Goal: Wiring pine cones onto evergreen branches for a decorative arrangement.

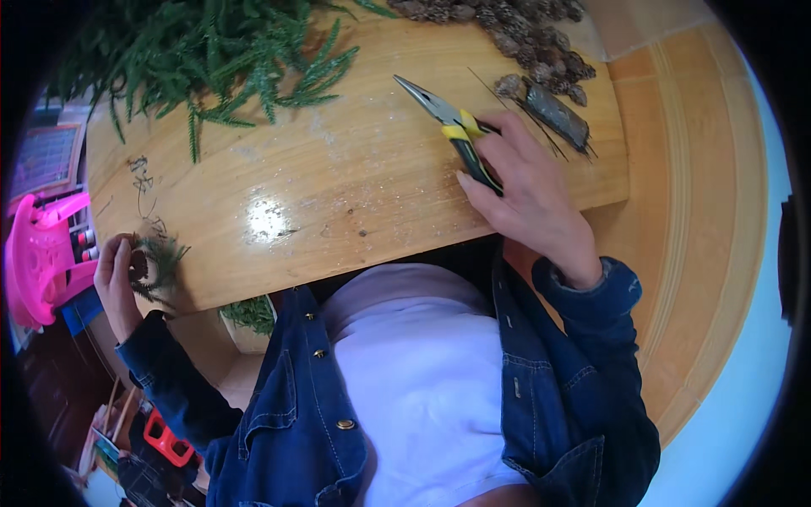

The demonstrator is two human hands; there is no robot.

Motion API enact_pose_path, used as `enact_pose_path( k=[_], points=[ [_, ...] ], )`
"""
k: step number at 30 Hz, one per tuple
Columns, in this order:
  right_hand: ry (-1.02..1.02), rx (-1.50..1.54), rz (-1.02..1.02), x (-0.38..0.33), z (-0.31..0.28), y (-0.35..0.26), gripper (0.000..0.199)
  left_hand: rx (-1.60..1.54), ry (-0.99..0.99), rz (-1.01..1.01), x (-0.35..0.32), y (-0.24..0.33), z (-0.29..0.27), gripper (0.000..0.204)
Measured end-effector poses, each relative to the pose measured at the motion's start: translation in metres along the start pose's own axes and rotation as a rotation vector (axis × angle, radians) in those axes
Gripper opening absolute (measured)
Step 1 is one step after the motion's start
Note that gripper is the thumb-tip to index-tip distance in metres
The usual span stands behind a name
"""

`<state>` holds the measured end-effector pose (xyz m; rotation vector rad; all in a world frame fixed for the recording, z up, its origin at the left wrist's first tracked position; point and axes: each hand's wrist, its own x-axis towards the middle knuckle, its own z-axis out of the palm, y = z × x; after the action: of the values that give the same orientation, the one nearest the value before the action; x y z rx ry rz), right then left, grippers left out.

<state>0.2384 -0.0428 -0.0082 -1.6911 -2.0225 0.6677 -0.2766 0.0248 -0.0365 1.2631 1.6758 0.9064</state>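
Note:
My right hand is wrapped round the handles of long-nose pliers with black and yellow grips. Their silver jaws point up and left over the wooden table, and the tips look closed or nearly so. At the table's left edge, my left hand pinches a small green sprig. Something brown beside those fingers is partly hidden; I cannot tell whether it belongs to the sprig. Thin dark twisted strands lie just beyond this hand.
A heap of green artificial branches covers the table's far left. Brown pine cones pile at the far right, near a bundle of dark wires. Glittery specks dot the wooden tabletop. A pink plastic chair stands left.

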Motion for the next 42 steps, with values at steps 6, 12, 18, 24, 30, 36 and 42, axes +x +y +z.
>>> enact_pose_path(
  k=[6, 12, 18, 24, 30, 36, 42],
  points=[
    [0.051, -0.273, -0.047, 0.009, 0.007, 0.006, 0.022, 0.483, 0.212, 0.149, 0.0, 0.009, 0.01, 0.041],
    [0.159, -0.391, -0.198, 0.009, 0.009, 0.015, 0.018, 0.61, 0.208, 0.451, -0.025, 0.058, 0.036, 0.042],
    [0.355, -0.237, -0.081, -0.003, -0.014, 0.049, 0.013, 0.253, 0.217, 0.472, -0.059, 0.111, 0.089, 0.031],
    [0.311, -0.419, 0.087, -0.01, -0.027, 0.068, 0.012, 0.297, -0.093, 0.489, -0.08, 0.153, 0.152, 0.023],
    [0.238, -0.51, 0.091, -0.009, -0.023, 0.081, 0.012, 0.356, -0.481, 0.697, -0.075, 0.176, 0.215, 0.018],
    [0.244, -0.284, 0.051, -0.015, -0.031, 0.081, 0.011, 0.38, -0.652, 0.792, -0.056, 0.186, 0.263, 0.015],
    [0.303, -0.151, 0.019, -0.016, -0.032, 0.083, 0.008, 0.361, -0.701, 0.783, -0.027, 0.187, 0.316, 0.014]
  ],
)
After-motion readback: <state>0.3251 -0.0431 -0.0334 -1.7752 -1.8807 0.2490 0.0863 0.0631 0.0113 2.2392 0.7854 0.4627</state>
